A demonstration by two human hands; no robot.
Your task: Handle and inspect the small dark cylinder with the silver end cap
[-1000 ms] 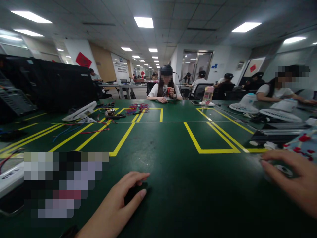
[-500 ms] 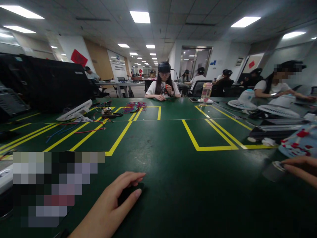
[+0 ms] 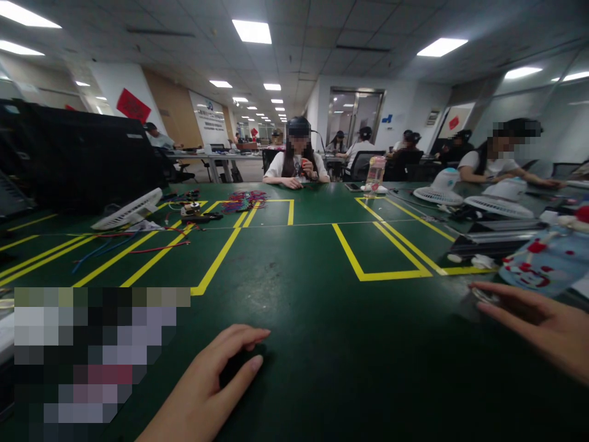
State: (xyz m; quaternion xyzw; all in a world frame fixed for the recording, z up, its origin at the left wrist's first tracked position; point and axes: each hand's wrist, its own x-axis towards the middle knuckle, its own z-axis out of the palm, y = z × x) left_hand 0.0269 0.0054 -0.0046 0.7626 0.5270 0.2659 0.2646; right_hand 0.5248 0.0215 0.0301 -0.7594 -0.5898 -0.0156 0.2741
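My left hand point(image 3: 225, 368) rests on the green table point(image 3: 317, 344), thumb and fingers apart with nothing between them. Over at the right, my right hand point(image 3: 529, 322) pinches a small round object with a shiny metal top point(image 3: 484, 296) between thumb and fingers. That object is blurred; in the earlier picture it shows as a short grey cylinder. Just behind my right hand is a light blue patterned item point(image 3: 536, 264) with red spots. A crumpled white tissue point(image 3: 483, 262) lies close to it.
Yellow tape point(image 3: 396, 276) marks the table. Tangled wires point(image 3: 246, 201) and a white fan point(image 3: 129, 210) lie at the left. Across the table sits a person point(image 3: 297, 162), near a clear bottle point(image 3: 375, 173). More fans point(image 3: 439, 191) and dark bars point(image 3: 494, 239) lie right. The lower left is pixelated.
My right hand has come further into view, moving left and slightly up with the small cylinder between its fingers. My left hand stays nearly still. The view has shifted slightly.
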